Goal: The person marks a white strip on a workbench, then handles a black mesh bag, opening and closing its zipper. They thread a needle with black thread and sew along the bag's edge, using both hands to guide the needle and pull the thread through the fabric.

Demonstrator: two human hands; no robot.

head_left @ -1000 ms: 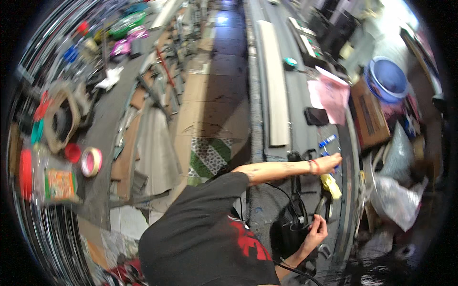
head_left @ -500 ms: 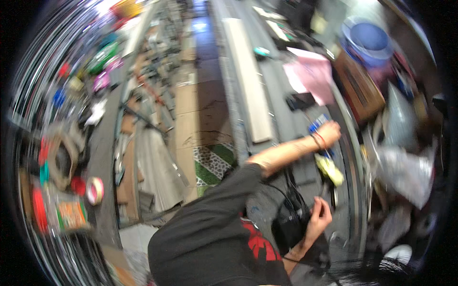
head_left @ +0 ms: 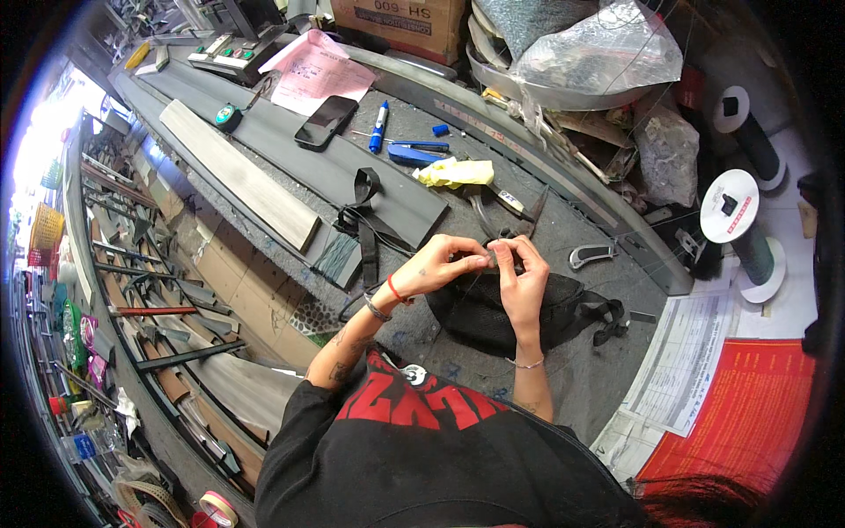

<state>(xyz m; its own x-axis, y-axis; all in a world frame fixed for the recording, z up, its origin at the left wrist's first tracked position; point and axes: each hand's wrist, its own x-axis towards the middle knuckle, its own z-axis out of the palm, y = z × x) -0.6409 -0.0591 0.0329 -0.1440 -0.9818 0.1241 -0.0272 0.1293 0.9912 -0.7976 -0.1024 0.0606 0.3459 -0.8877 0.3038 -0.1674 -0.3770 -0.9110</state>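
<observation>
My left hand [head_left: 440, 266] and my right hand [head_left: 525, 282] meet with fingertips pinched close together above a black waist bag [head_left: 554, 317]. Between them is something small and dark that I cannot make out. The bag rests on the grey work surface [head_left: 405, 330], its strap [head_left: 368, 251] trailing to the left. Just beyond my fingers lie a tool wrapped in yellow material [head_left: 455, 172] and a pointed dark tool [head_left: 534, 207]. To the right of my right hand lies a curved grey metal handle [head_left: 591, 254].
Farther back are a blue stapler [head_left: 415, 154], a blue marker [head_left: 379, 126], a black phone [head_left: 326, 121], pink paper [head_left: 321, 75] and a teal tape measure [head_left: 227, 117]. A pale strip [head_left: 242, 176] lies lengthwise at left. White spools [head_left: 731, 207] stand right, near a red sheet [head_left: 735, 414].
My left hand has come back from beside the blue items to meet my right hand over the bag. The view has swung to the right.
</observation>
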